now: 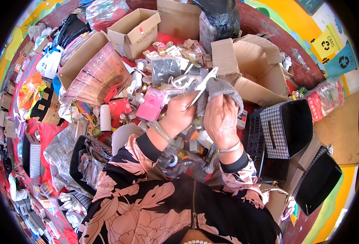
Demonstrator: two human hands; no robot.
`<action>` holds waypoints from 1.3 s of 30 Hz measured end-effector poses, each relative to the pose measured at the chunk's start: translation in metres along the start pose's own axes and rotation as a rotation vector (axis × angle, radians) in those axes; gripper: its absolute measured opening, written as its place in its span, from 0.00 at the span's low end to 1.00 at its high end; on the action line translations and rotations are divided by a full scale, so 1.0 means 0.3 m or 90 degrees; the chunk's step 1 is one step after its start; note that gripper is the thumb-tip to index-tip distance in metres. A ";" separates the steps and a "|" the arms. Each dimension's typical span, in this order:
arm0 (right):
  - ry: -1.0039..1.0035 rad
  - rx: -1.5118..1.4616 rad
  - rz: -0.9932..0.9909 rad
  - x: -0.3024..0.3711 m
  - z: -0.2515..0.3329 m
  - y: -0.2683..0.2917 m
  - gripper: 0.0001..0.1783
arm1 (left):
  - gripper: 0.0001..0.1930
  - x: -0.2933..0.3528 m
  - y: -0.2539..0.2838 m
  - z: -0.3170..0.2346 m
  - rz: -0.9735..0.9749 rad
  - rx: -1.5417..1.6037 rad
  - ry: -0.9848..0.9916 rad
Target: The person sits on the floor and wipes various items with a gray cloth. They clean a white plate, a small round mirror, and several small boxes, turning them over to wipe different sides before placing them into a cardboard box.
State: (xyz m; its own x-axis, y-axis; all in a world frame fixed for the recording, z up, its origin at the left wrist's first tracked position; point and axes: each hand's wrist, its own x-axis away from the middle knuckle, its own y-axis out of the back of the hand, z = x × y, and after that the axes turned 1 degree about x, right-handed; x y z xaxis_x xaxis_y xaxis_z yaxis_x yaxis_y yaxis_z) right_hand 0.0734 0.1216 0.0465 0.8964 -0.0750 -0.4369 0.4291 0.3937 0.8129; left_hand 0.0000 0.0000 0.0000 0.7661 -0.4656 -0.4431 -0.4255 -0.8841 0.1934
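My left hand (179, 113), with a pale bangle at its wrist, is closed around a long, narrow white object (206, 81) whose kind I cannot make out. It slants up and to the right from my fist. Close beside it, my right hand (221, 122) grips a grey cloth (229, 90) that bunches up over its fingers. The white object's upper end lies against or just in front of the cloth. Under both hands spreads a heap of small mixed items. A pink box (152, 104) lies just left of my left hand, and a dark flat square case (165, 70) sits beyond it.
Open cardboard boxes stand at the back, one plain (135, 32) and one with raised flaps (254, 67) at right. A printed carton (96, 71) leans at left. Black bins with checked fabric (287, 128) stand on the right. An open black bin (91, 160) holds clear plastic.
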 end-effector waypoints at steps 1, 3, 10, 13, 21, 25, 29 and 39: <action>-0.055 0.025 -0.027 0.006 0.013 -0.009 0.26 | 0.20 0.002 -0.013 0.000 -0.012 -0.011 -0.032; -0.114 0.044 -0.118 -0.001 0.040 -0.037 0.23 | 0.21 0.004 -0.036 -0.009 -0.041 -0.021 -0.090; -0.180 -0.422 -0.318 -0.039 0.050 -0.096 0.20 | 0.25 -0.004 -0.087 0.006 -0.120 -0.035 -0.180; -0.200 -0.442 -0.358 -0.040 0.090 -0.076 0.21 | 0.25 0.005 -0.081 -0.013 -0.102 -0.022 -0.160; -0.064 -0.444 -0.280 -0.025 0.029 -0.090 0.25 | 0.18 -0.014 -0.024 -0.041 -0.147 0.000 -0.049; -0.109 -0.899 -0.312 -0.023 -0.054 0.046 0.23 | 0.07 -0.063 0.055 0.008 -0.106 0.136 0.168; 0.043 -1.194 -0.279 0.014 -0.159 0.242 0.26 | 0.12 -0.072 0.081 0.048 -0.132 0.561 0.177; -0.185 -0.561 -0.159 -0.020 -0.074 0.109 0.19 | 0.09 -0.042 0.027 0.002 -0.093 0.279 0.126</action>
State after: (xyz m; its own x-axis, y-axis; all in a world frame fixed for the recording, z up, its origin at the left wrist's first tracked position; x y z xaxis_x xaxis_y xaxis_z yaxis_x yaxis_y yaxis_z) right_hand 0.0796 0.1553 0.0673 0.8336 -0.4274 -0.3499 0.4801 0.8739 0.0763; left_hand -0.0133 -0.0012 0.0065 0.8915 -0.3746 -0.2549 -0.4367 -0.8601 -0.2634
